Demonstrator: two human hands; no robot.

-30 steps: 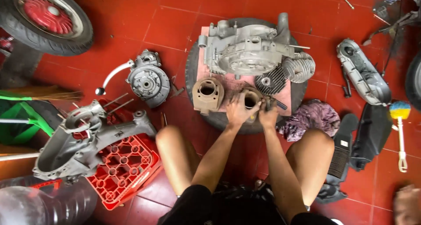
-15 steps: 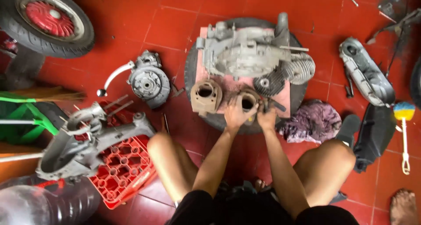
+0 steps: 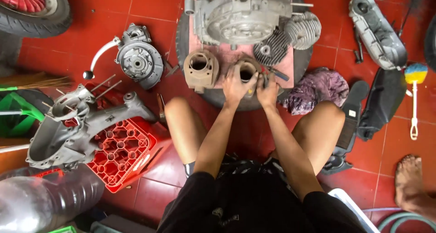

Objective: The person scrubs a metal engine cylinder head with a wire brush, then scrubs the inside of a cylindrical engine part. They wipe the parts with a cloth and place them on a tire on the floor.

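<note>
Both hands, left hand [image 3: 235, 85] and right hand [image 3: 268, 91], clasp the rusty brown metal engine cylinder [image 3: 246, 70] with curled fingers; it rests on the black tyre [image 3: 213, 96], beside a second rusty cylinder [image 3: 200, 69].

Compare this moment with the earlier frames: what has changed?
The view has tilted down and closer, showing more of the legs. Both the left hand and right hand stay clasped on the rusty cylinder; the second cylinder and engine case have not moved.

Both arms reach forward, left hand [image 3: 235, 84] and right hand [image 3: 268, 90] side by side.
</note>
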